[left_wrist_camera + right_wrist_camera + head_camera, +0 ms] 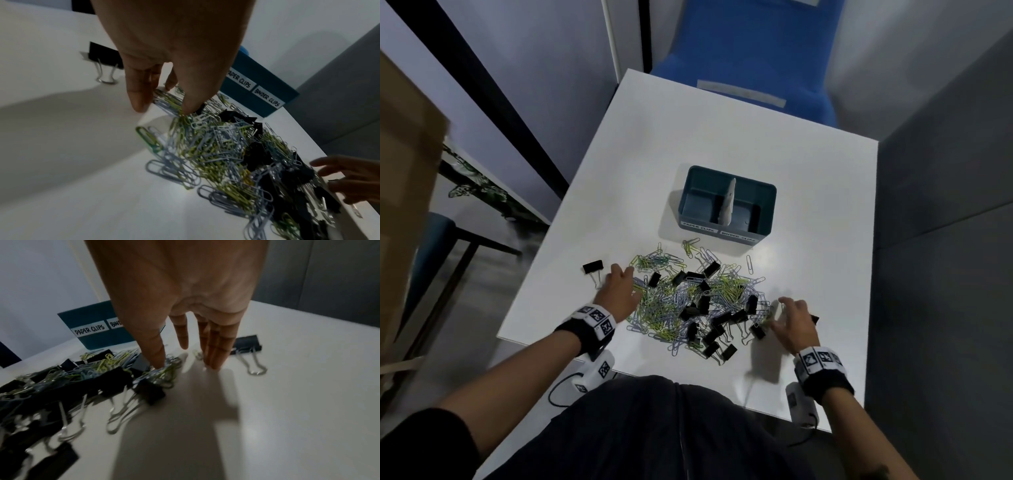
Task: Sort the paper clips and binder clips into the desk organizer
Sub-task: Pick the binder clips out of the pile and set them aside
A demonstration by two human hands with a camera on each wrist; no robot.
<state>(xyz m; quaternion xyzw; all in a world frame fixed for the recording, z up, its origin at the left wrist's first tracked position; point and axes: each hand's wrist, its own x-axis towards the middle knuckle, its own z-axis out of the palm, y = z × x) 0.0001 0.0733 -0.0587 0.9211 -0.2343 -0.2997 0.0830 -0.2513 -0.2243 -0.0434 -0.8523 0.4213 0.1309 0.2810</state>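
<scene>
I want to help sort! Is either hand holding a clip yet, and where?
Left hand pinches a bunch of paper clips at their near ends. Right hand holds nothing.

**Counts on the table**

One blue desk organizer (726,224) stands on one white table (808,192). It has two compartments split by a single divider (727,202), and two labels on its front: "PAPER CLIPS" (240,79) and "BINDER CLIPS" (267,96). The paper clips (671,305) lie in one tangled heap, far too many and too overlapped to count. Roughly twenty black binder clips (705,301) show in and around that heap; two more lie apart, one at each side (593,266) (247,344). Two hands: left hand (619,291), right hand (794,323).
</scene>
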